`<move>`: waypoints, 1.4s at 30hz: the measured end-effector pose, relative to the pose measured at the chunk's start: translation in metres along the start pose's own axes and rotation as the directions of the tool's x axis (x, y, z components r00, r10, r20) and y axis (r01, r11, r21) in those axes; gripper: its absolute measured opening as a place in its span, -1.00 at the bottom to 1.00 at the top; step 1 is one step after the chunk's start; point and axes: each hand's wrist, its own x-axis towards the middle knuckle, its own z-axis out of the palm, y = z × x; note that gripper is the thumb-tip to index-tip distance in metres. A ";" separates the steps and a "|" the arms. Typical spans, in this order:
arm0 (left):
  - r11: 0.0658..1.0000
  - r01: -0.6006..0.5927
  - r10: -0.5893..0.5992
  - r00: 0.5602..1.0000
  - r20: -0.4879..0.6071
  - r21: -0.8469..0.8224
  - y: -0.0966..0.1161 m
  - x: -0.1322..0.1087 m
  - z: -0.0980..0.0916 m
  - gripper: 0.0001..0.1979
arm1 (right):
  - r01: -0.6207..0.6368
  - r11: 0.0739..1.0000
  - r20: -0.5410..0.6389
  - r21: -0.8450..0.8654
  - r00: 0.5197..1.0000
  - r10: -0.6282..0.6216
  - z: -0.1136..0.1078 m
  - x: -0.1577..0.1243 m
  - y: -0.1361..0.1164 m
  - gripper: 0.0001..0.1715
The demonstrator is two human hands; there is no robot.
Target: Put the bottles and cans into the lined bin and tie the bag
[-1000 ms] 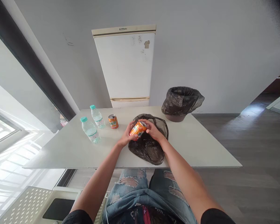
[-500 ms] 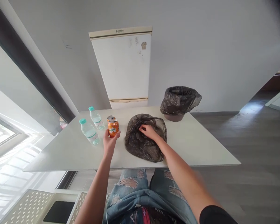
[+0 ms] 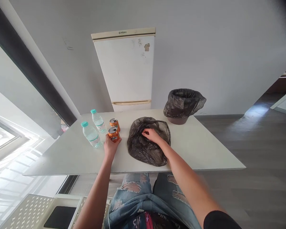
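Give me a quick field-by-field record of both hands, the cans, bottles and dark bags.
Left hand: holding the near orange can, upright
Right hand: at the mouth of the loose dark bag; grip unclear
Far orange can: upright, just behind the held one
Bottles: front bottle and rear bottle, teal caps on, upright, left of the cans
Other dark bag: lining a brown container, right rear of the table

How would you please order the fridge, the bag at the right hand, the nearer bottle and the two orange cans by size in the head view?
Fridge
Bag at the right hand
Nearer bottle
Held can and can behind: too alike to rank
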 end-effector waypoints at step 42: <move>0.767 -0.631 0.602 0.770 -0.213 -0.114 0.052 -0.079 0.005 -0.87 | -0.039 0.982 -0.609 -0.182 0.789 -0.082 -0.082 -0.043 -0.088 -0.74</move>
